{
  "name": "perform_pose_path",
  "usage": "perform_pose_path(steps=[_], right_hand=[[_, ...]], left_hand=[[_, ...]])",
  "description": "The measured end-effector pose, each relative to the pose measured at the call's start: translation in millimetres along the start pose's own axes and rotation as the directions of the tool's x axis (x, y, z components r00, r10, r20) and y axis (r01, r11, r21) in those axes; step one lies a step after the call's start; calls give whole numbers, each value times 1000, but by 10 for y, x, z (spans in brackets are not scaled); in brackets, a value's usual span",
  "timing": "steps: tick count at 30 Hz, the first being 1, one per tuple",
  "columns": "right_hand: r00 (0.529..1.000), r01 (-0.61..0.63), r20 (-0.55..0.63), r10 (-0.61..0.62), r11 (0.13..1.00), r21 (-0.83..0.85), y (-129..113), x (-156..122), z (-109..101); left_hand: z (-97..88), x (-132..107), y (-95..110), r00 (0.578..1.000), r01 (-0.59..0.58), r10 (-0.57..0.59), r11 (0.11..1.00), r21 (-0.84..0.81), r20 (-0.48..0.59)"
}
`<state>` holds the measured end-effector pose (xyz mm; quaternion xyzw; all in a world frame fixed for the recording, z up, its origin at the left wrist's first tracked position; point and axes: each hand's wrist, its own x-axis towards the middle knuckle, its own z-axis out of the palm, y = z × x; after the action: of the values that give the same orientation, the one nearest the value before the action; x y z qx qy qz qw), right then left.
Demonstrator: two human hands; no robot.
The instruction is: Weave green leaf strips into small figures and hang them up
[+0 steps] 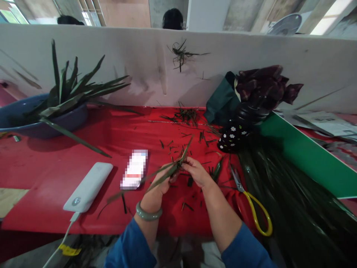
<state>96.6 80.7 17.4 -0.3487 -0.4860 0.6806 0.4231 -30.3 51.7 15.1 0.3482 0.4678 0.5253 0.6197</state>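
Both of my hands meet above the middle of the red tabletop (117, 126), working on a few long green leaf strips (164, 178). My left hand (161, 182) wraps round the strips, which trail down to the left across it. With its fingertips pinched together, my right hand (196, 172) grips the strips where they cross; one tip points up and away. The exact crossing is partly hidden by my fingers. Yellow-handled scissors (252, 204) lie to the right of my right forearm. Short leaf scraps (189, 117) are scattered beyond my hands.
A blue basin (69, 118) of long leaves stands at the left. Nearer are a white power bank (88, 186) with a cable and a phone (134, 169). Dark bags (259, 89), a green panel (306, 156) and dark plastic (292, 201) fill the right. A white partition (134, 63) rises behind.
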Motion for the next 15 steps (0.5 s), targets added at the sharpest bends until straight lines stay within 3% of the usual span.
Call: perform_pose_path(steps=[4, 9, 12, 15], right_hand=[[999, 2, -32, -1, 1000, 18, -4, 8, 9], [999, 23, -41, -24, 999, -37, 4, 16, 12], [993, 33, -106, -43, 995, -91, 20, 29, 2], [980, 47, -180, -88, 975, -218, 62, 53, -7]], left_hand=[[-24, 37, -41, 988, 17, -6, 998, -64, 157], [-17, 45, -39, 988, 29, -12, 993, -112, 155], [3, 42, -15, 996, 0, 10, 994, -105, 91], [25, 48, 18, 997, -40, 38, 999, -25, -69]])
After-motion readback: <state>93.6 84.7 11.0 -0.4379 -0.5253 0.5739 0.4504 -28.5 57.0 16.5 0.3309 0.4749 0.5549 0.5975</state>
